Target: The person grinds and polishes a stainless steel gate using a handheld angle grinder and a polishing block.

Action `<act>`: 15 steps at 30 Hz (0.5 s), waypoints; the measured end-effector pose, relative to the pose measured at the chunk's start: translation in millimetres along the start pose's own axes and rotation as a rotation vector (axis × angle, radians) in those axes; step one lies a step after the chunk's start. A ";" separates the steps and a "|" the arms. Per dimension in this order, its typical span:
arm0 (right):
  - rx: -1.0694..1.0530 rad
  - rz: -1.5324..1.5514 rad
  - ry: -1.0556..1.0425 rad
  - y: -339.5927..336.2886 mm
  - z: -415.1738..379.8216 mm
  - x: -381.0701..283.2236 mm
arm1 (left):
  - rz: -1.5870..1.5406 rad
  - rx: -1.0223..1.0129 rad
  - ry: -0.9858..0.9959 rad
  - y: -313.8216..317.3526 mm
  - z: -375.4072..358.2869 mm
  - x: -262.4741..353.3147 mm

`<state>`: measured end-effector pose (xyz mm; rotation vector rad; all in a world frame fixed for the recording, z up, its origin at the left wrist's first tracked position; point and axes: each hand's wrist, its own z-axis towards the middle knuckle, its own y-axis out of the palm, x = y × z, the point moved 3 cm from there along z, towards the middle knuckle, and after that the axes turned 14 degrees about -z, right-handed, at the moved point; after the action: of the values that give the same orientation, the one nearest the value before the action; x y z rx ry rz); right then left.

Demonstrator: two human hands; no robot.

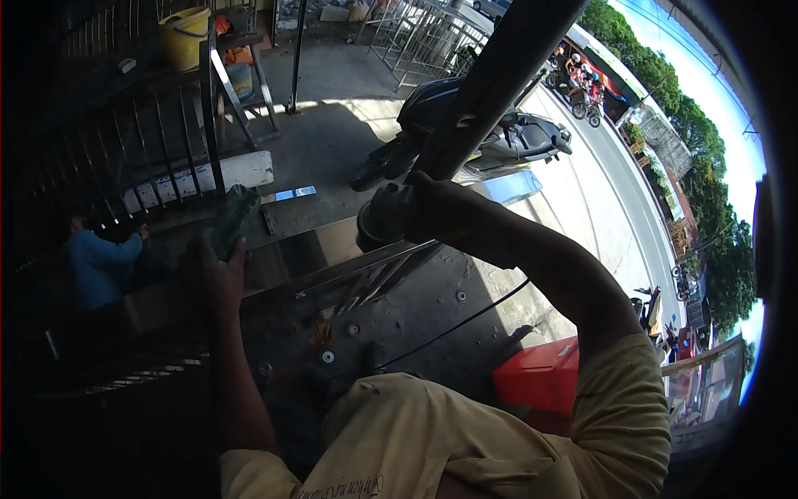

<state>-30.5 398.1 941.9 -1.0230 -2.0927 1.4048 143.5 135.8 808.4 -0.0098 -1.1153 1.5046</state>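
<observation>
You seem to be positioning the round tool [381, 219] by the metal bar [320, 248], right hand [424, 200] fingers curled round it. Your left hand [220, 273] pinches the green object [236, 214] at nine o'clock; the next move calls for steadiness.

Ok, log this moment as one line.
left grip: green object | right grip: round dark object | in front: long metal bar

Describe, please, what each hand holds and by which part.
The left hand holds a green object by its lower end; the right hand touches a round object, grip unclear.
</observation>
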 end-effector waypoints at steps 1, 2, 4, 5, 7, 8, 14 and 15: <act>-0.002 -0.025 -0.011 -1.7 0.5 -14.7 | 0.003 0.004 0.024 0.2 0.8 -1.7; -0.011 -0.058 -0.021 -4.0 3.5 -31.4 | 0.009 0.007 0.044 -0.2 0.5 -3.8; -0.017 -0.093 -0.011 -8.0 7.9 -39.9 | 0.009 0.010 0.081 0.4 0.7 -5.1; -0.019 -0.105 0.003 -9.2 10.2 -39.0 | 0.012 0.013 0.095 -0.4 1.4 -6.4; -0.022 -0.102 0.045 -10.7 12.0 -19.1 | -0.013 0.020 0.098 -2.4 1.8 -5.7; -0.021 -0.095 0.072 -11.7 11.9 -8.2 | -0.027 0.025 0.099 -3.3 1.8 -4.1; -0.008 -0.066 0.258 -11.2 -0.5 52.3 | -0.050 -0.032 0.030 -9.1 8.4 3.7; -0.004 -0.061 0.265 -9.1 -2.6 52.0 | -0.057 -0.036 0.039 -7.6 10.1 3.4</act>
<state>-65.2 437.4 948.3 -1.0733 -1.9169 1.1664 142.5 131.0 820.5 -0.0323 -1.1026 1.4275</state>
